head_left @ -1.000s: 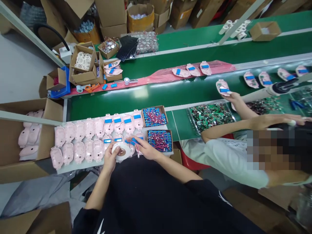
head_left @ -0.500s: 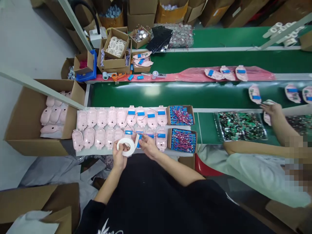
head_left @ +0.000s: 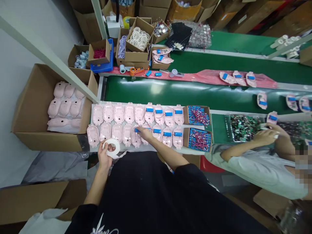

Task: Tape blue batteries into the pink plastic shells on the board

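Note:
In my left hand (head_left: 104, 155) is a roll of white tape (head_left: 116, 150), gripped by its ring, with a loose strip hanging off its right side. My right hand (head_left: 145, 134) reaches over the front row of pink plastic shells (head_left: 127, 134). Its fingers are closed on a blue battery (head_left: 136, 130) at a shell (head_left: 136, 139) near the middle of that row. The fingers partly cover this battery. To the right, several shells carry blue batteries (head_left: 167, 134) with thin red wires; those farther left have none.
Two cardboard boxes of wired batteries (head_left: 200, 139) stand at the row's right end. A large carton (head_left: 44, 139) of pink shells is on the left. Behind runs a green conveyor (head_left: 170, 92). At right, a co-worker's hands (head_left: 265, 136) are beside a tray of circuit boards (head_left: 246, 125).
My right hand has moved away from the tape roll, carrying the blue battery to a front-row shell. My left hand has shifted left with the roll. The co-worker's hand has come back toward the tray.

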A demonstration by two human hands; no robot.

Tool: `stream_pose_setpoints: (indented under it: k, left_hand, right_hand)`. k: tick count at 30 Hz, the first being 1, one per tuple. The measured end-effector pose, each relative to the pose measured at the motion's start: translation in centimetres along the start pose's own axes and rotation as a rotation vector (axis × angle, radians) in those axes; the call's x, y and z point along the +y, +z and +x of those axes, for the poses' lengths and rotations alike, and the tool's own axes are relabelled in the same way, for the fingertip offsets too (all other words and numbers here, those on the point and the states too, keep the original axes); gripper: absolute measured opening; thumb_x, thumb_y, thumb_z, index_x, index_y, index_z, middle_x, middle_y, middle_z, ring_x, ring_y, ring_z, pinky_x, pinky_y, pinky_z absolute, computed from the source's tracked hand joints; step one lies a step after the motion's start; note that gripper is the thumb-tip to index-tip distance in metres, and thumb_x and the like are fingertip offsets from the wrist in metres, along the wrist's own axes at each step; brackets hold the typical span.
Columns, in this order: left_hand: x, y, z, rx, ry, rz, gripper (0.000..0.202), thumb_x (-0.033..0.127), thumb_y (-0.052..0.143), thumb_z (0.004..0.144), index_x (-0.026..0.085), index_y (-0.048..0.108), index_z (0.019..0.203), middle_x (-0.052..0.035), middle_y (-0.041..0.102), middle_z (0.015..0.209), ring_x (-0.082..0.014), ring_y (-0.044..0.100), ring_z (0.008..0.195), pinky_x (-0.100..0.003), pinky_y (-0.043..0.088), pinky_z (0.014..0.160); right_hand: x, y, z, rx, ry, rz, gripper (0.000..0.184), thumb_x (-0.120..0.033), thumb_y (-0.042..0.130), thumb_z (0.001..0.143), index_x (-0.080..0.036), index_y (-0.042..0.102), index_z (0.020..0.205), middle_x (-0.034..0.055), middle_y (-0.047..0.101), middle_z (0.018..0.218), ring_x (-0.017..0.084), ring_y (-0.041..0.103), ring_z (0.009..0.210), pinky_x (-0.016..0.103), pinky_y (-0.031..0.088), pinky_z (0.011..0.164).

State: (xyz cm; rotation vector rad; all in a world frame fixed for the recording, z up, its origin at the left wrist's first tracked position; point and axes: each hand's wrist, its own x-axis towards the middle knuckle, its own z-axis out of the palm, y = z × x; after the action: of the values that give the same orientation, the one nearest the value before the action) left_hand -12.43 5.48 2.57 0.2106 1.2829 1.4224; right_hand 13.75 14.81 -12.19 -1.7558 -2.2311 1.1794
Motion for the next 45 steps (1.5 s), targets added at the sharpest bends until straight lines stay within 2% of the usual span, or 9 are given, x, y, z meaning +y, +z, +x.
stream_pose_setpoints:
  k: [12, 19, 24, 28, 32, 35, 38, 41, 45]
  left_hand:
    - [1.3, -2.5, 2.4, 0.027, -0.036, -0.013, 0.038, 0.036, 0.091, 0.069, 0.02, 0.066, 0.094, 0.0057, 0.051, 0.06, -0.0084, 0.047, 0.055, -0.025, 0.051, 0.063]
    - [0.4, -0.7, 3.3, -0.028, -0.085, -0.028, 0.037, 0.035, 0.09, 0.069, 0.021, 0.066, 0.094, 0.0051, 0.054, 0.061, -0.01, 0.051, 0.057, -0.029, 0.054, 0.069]
    - [0.4, 2.7, 2.9, -0.169, -0.118, -0.04, 0.034, 0.03, 0.088, 0.069, 0.019, 0.068, 0.095, 0.001, 0.062, 0.073, -0.0128, 0.059, 0.071, -0.031, 0.054, 0.081]
    - [0.3, 6.4, 2.7, -0.28, -0.138, -0.077, 0.037, 0.034, 0.089, 0.068, 0.021, 0.071, 0.098, -0.0004, 0.063, 0.078, -0.0166, 0.062, 0.078, -0.039, 0.055, 0.089]
    - [-0.4, 10.5, 3.1, -0.343, -0.083, -0.055, 0.046, 0.031, 0.094, 0.061, 0.024, 0.073, 0.101, -0.0009, 0.066, 0.082, -0.0175, 0.063, 0.081, -0.04, 0.056, 0.089]
    - [-2.1, 14.1, 2.8, -0.369, -0.007, -0.055, 0.048, 0.028, 0.095, 0.061, 0.026, 0.073, 0.104, 0.0011, 0.064, 0.081, -0.0153, 0.062, 0.079, -0.037, 0.056, 0.089]
    - [-4.8, 17.4, 0.7, -0.409, -0.027, 0.018, 0.048, 0.028, 0.096, 0.06, 0.024, 0.073, 0.102, 0.0013, 0.063, 0.082, -0.0151, 0.063, 0.08, -0.036, 0.056, 0.09]
    - [-7.3, 20.0, -2.8, -0.395, -0.058, 0.112, 0.046, 0.037, 0.097, 0.061, 0.021, 0.072, 0.097, -0.0007, 0.065, 0.084, -0.0153, 0.064, 0.077, -0.035, 0.058, 0.084]
    - [-9.3, 22.3, -7.3, -0.322, -0.014, 0.154, 0.048, 0.044, 0.096, 0.059, 0.019, 0.072, 0.092, -0.0012, 0.063, 0.078, -0.0149, 0.061, 0.069, -0.031, 0.058, 0.07]
  right_hand:
    - [-1.6, 3.3, 1.7, -0.161, 0.019, -0.257, 0.05, -0.006, 0.042, 0.099, -0.02, 0.057, 0.145, 0.012, 0.055, 0.154, 0.024, 0.056, 0.138, 0.033, 0.047, 0.108]
    - [-2.4, 2.4, 2.3, -0.199, 0.054, -0.244, 0.048, -0.007, 0.043, 0.1, -0.021, 0.057, 0.144, 0.0128, 0.058, 0.151, 0.023, 0.054, 0.14, 0.035, 0.046, 0.111]
    - [-4.0, -0.8, 0.1, -0.059, 0.056, 0.196, 0.051, -0.018, 0.069, 0.09, -0.017, 0.062, 0.14, 0.0165, 0.063, 0.143, 0.028, 0.052, 0.14, 0.043, 0.042, 0.116]
    - [-6.3, -3.4, -4.4, -0.194, -0.052, 0.949, 0.062, -0.05, 0.073, 0.09, -0.022, 0.059, 0.143, 0.0107, 0.071, 0.126, 0.021, 0.068, 0.107, 0.033, 0.056, 0.088]
    - [-6.6, -6.2, -8.4, -0.245, -0.082, 1.099, 0.052, -0.06, 0.075, 0.085, -0.014, 0.076, 0.111, 0.0051, 0.075, 0.088, 0.015, 0.065, 0.074, 0.025, 0.051, 0.068]
    - [-3.0, -8.1, -11.0, -0.057, -0.132, 0.866, 0.032, -0.046, 0.07, 0.092, -0.017, 0.08, 0.102, 0.0048, 0.079, 0.093, 0.017, 0.069, 0.082, 0.026, 0.051, 0.078]
    - [4.2, -10.6, -13.6, -0.077, -0.208, 0.604, 0.023, -0.036, 0.068, 0.094, -0.02, 0.081, 0.105, 0.0046, 0.081, 0.104, 0.019, 0.073, 0.092, 0.026, 0.051, 0.088]
    - [14.8, -15.7, -15.0, 0.06, -0.014, 0.476, 0.027, -0.036, 0.065, 0.096, -0.018, 0.08, 0.11, 0.0065, 0.081, 0.107, 0.021, 0.073, 0.097, 0.028, 0.053, 0.092]
    - [30.8, -25.3, -13.9, 0.578, 0.437, 0.249, 0.036, -0.026, 0.047, 0.104, -0.013, 0.073, 0.125, 0.0136, 0.075, 0.125, 0.023, 0.068, 0.115, 0.034, 0.049, 0.105]
